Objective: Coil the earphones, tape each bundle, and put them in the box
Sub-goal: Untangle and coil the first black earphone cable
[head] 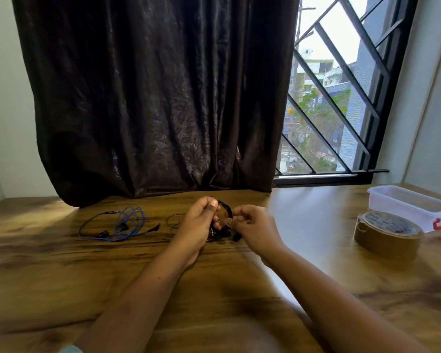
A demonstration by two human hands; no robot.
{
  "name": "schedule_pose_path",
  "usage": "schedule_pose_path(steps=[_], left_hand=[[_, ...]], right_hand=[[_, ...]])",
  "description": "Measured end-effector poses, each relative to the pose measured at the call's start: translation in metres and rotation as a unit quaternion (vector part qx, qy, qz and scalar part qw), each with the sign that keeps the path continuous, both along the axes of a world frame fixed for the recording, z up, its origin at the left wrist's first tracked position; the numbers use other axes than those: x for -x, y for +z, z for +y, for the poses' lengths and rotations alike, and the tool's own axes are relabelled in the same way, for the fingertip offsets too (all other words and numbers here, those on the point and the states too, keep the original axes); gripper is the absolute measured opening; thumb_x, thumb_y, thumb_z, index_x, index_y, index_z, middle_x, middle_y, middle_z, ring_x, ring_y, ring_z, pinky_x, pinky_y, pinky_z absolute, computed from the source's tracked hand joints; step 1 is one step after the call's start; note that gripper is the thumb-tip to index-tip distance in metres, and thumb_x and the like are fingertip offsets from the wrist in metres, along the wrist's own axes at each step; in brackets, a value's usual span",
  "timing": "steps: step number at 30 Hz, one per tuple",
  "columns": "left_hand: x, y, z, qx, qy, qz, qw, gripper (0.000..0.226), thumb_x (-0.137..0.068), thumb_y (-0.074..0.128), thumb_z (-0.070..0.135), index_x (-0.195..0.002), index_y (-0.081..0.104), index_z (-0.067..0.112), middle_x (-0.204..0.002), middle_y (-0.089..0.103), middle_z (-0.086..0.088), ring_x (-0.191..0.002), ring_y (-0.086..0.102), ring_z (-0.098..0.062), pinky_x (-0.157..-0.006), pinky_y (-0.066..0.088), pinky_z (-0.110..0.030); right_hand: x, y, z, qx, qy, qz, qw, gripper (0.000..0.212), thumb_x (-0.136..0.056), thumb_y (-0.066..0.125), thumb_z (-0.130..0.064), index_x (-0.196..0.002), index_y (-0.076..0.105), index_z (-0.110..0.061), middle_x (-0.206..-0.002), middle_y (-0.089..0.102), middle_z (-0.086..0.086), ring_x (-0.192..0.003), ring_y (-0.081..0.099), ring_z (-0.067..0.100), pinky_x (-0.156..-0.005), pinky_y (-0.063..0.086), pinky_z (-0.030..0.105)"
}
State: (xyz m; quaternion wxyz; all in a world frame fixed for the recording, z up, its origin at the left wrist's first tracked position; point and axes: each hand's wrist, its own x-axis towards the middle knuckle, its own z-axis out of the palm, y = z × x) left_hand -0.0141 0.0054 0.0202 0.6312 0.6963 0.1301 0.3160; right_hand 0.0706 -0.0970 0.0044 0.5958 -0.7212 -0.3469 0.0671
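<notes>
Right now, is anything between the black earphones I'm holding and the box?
Nothing visible. The table between the black earphones and the box shows bare wood; the tape roll sits just nearer than the box.

Wooden table [61, 276]: blue earphones [122, 226] lie loose, well left of the left hand [201, 222]. Brown tape roll [387, 233] lies flat, well right of the right hand [255, 230], with the clear box [405, 202] just beyond the roll.

On the table [61, 276], loose earphones [117, 222] lie left of the middle. The bundle [225, 210] is at the middle, between the left hand [197, 225] and right hand [255, 228]. The tape [387, 235] lies at the right, with the box [405, 202] just behind it. The curtain [150, 98] hangs beyond the far edge, with the window [329, 98] to its right.
</notes>
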Motion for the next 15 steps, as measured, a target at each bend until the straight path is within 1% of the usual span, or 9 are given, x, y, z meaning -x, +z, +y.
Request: schedule_pose_path(steps=[4,7,10,12,14,15], left_hand=[[-0.0009,-0.0020,0.0038,-0.043,0.032,0.000,0.999,0.024,-0.101,0.038,0.024,-0.083,0.054,0.018,-0.074,0.045,0.003,-0.064,0.041,-0.006,-0.062,0.039,-0.019],[-0.0024,-0.0033,0.0045,-0.046,0.036,0.005,0.998,0.026,-0.101,0.037,0.025,-0.081,0.053,0.018,-0.073,0.044,0.003,-0.063,0.039,-0.007,-0.062,0.036,-0.022],[-0.0048,-0.0033,0.0044,0.002,0.036,0.007,0.999,0.027,-0.101,0.036,0.025,-0.079,0.051,0.018,-0.071,0.042,0.003,-0.062,0.036,-0.009,-0.060,0.032,-0.023],[-0.0045,-0.0018,0.0050,0.057,0.028,0.003,0.998,0.028,-0.101,0.036,0.026,-0.080,0.051,0.017,-0.068,0.040,0.004,-0.059,0.035,-0.009,-0.057,0.032,-0.022],[-0.0028,-0.0010,0.0047,0.099,0.011,-0.001,0.995,0.028,-0.102,0.034,0.027,-0.079,0.048,0.016,-0.064,0.038,0.003,-0.053,0.034,-0.009,-0.054,0.032,-0.023],[-0.0018,-0.0007,0.0044,0.112,0.003,-0.002,0.994,0.029,-0.102,0.033,0.027,-0.079,0.046,0.016,-0.062,0.038,0.003,-0.051,0.034,-0.009,-0.054,0.032,-0.023]], right_hand=[[0.0032,0.0031,0.0016,-0.047,-0.009,0.003,0.999,0.019,-0.089,0.061,-0.003,-0.095,0.071,-0.017,-0.079,0.073,0.004,-0.068,0.066,0.015,-0.074,0.060,0.035],[0.0027,0.0035,0.0023,-0.047,-0.007,0.013,0.999,0.020,-0.090,0.060,-0.004,-0.095,0.070,-0.021,-0.080,0.073,0.005,-0.072,0.068,0.018,-0.076,0.059,0.039],[-0.0004,0.0049,0.0020,-0.029,-0.003,0.002,1.000,0.022,-0.090,0.058,-0.007,-0.099,0.073,-0.019,-0.086,0.073,0.001,-0.081,0.069,0.018,-0.075,0.059,0.037],[-0.0022,0.0067,0.0012,-0.027,0.007,0.010,1.000,0.024,-0.092,0.055,-0.007,-0.099,0.073,-0.020,-0.089,0.072,0.001,-0.085,0.068,0.017,-0.074,0.058,0.030],[-0.0043,0.0078,0.0014,-0.029,0.036,0.047,0.998,0.027,-0.094,0.051,-0.006,-0.102,0.072,-0.020,-0.094,0.071,0.001,-0.088,0.066,0.015,-0.075,0.054,0.026],[-0.0047,0.0077,0.0017,-0.028,0.062,0.071,0.995,0.027,-0.095,0.049,-0.007,-0.105,0.071,-0.018,-0.094,0.071,0.000,-0.088,0.065,0.014,-0.076,0.053,0.025]])
